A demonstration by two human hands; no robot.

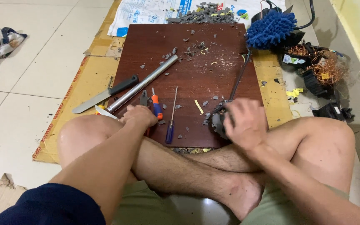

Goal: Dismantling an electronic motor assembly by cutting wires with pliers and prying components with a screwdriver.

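Observation:
I sit cross-legged at a dark wooden board (196,71) on the floor. My right hand (244,123) grips a dark round motor part (218,121) at the board's near right edge; a black cable (240,75) runs from it toward the back. My left hand (139,115) rests closed on the tools at the board's near left, over pliers (144,98) and next to an orange-and-blue screwdriver (157,107); what it grasps is hidden. A thin screwdriver with a blue handle (171,118) lies between my hands.
A metal tube (144,82) and a black-handled knife (103,95) lie at left. Grey plastic chips (201,16) litter the board and a printed sack behind. A blue mop head (271,28) and copper-wound motor parts (319,66) sit at right. Cardboard (69,100) underlies the board.

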